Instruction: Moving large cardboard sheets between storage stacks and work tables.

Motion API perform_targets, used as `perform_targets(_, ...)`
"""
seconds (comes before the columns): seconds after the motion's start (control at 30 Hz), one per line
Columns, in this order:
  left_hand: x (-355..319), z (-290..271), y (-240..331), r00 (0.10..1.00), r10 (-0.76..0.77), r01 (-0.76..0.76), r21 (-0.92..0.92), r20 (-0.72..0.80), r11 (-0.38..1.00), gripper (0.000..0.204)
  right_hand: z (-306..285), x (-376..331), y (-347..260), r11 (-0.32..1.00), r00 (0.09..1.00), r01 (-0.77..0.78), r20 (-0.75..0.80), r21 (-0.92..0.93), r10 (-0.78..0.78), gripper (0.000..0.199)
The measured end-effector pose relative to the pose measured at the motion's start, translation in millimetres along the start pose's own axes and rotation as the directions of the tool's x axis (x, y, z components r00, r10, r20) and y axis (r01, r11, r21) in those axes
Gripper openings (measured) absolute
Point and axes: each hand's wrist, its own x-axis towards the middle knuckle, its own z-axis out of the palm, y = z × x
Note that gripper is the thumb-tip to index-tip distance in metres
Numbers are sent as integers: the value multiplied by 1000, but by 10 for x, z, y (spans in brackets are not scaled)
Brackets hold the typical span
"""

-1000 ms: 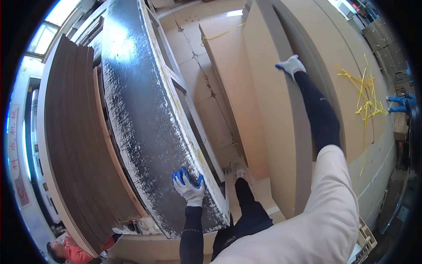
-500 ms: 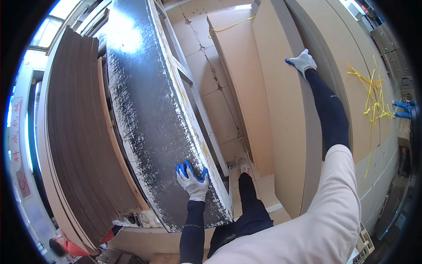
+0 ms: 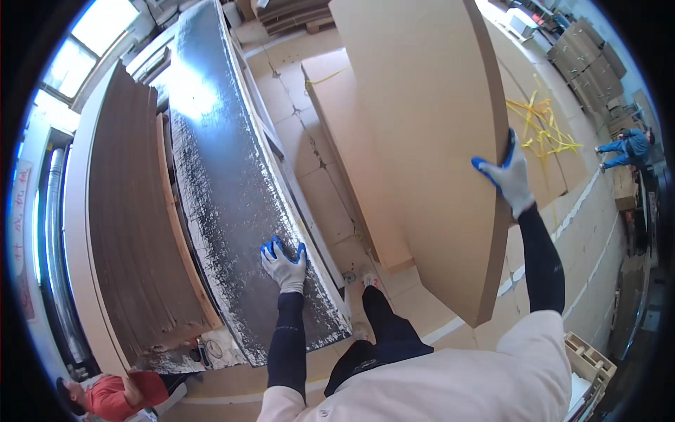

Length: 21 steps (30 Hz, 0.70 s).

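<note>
Swung nearer since a second ago: tan board (image 3: 429, 148), now tilted across the view | right hand (image 3: 508, 174) gloved, fingers curled over its right edge, gripping | left hand (image 3: 283, 261) gloved, spread flat, holding nothing, on silver-grey panel (image 3: 225, 183) leaning against dark wood sheets (image 3: 130, 232) | yellow straps (image 3: 541, 126) beyond

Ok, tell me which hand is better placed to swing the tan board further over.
Right. The right hand already grips the edge of the tan board, which stands tilted off the floor. The left hand lies flat on the dark grey panel, apart from the board, probably bracing.
</note>
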Motion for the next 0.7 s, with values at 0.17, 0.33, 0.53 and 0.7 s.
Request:
perform_targets(0.17,542,-383,1049,989,-15,132,-860,144,494,95,-702,-1466,-696,989,988,92,-132,116,-77,102)
perform_targets(0.33,811,-1240,2591,841,486,348,-925,236,-152,60,-1418,-3010,-1064,983,956,116,-286,145,-71,108)
perform_targets(0.53,518,-2050,2424,693,721,432,-800,0,-416,55,-2205,-4470,-1342,975,960,207,-211,86,-185,113)
perform_targets(0.7,-845,-2499,1698,698,715,561,-648,35,-516,64,-2567,-5305,-1122,978,982,186,-54,93,-181,101)
